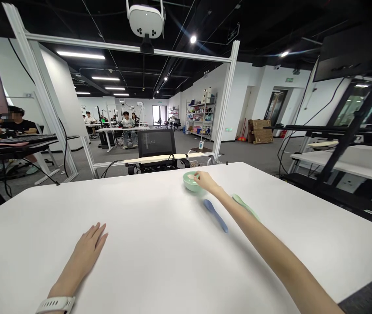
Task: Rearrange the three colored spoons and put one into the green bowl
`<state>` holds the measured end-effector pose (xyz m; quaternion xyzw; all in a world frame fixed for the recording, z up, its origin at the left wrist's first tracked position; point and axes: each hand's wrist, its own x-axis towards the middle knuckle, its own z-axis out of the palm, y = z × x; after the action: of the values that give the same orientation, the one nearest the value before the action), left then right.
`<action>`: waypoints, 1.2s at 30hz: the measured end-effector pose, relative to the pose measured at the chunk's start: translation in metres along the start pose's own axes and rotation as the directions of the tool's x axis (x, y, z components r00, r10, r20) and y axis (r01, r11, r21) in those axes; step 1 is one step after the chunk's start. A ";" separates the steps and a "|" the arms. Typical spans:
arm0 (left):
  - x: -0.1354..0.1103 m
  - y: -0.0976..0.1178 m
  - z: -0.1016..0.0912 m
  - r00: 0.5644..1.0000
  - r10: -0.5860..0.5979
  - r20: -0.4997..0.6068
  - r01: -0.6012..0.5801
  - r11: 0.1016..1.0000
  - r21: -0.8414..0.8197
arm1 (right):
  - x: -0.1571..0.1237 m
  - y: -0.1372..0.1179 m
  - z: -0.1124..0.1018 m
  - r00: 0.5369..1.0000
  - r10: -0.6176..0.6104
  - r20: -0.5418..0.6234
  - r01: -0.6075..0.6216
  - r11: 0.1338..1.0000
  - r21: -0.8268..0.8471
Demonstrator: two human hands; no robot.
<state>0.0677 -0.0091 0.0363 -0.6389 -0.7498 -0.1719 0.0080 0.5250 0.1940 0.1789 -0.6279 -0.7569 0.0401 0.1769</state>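
Note:
At the far side of the white table (146,244) stands a light green bowl (191,186). My right hand (204,181) reaches over the bowl's right rim, its fingers pinched together. A small pale thing (191,176) shows inside the bowl by the fingertips; its kind, and whether the fingers grip it, I cannot make out. Nearer to me lies a blue spoon (216,216), left of my right forearm. A light green spoon (243,204) lies on the forearm's other side, partly hidden by it. My left hand (89,246) rests flat on the table at the left, fingers stretched out, holding nothing.
A metal frame (127,45) rises behind the table, carrying a white device (146,21) overhead. Beyond the far edge stands a black office chair (156,143). Dark equipment and a white desk (346,161) are at the right. Several people sit at desks further back.

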 end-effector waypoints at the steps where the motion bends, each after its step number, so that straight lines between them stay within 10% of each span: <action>1: 0.000 0.001 -0.001 1.000 -0.003 0.012 0.003 1.000 -0.001 | -0.013 -0.004 0.003 0.999 -0.025 -0.028 0.026 0.999 0.028; 11: 0.002 0.001 -0.002 0.999 -0.017 0.030 0.016 1.000 0.011 | -0.153 -0.053 0.089 0.988 -0.152 -0.005 0.149 0.963 0.225; 36: 0.006 -0.006 0.009 0.996 0.016 -0.087 -0.016 1.000 0.001 | -0.167 -0.067 0.085 0.991 -0.124 0.043 0.098 0.919 0.382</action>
<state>0.0630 -0.0015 0.0276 -0.6366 -0.7438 -0.1992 0.0422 0.4602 0.0328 0.0819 -0.5362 -0.7748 0.1961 0.2715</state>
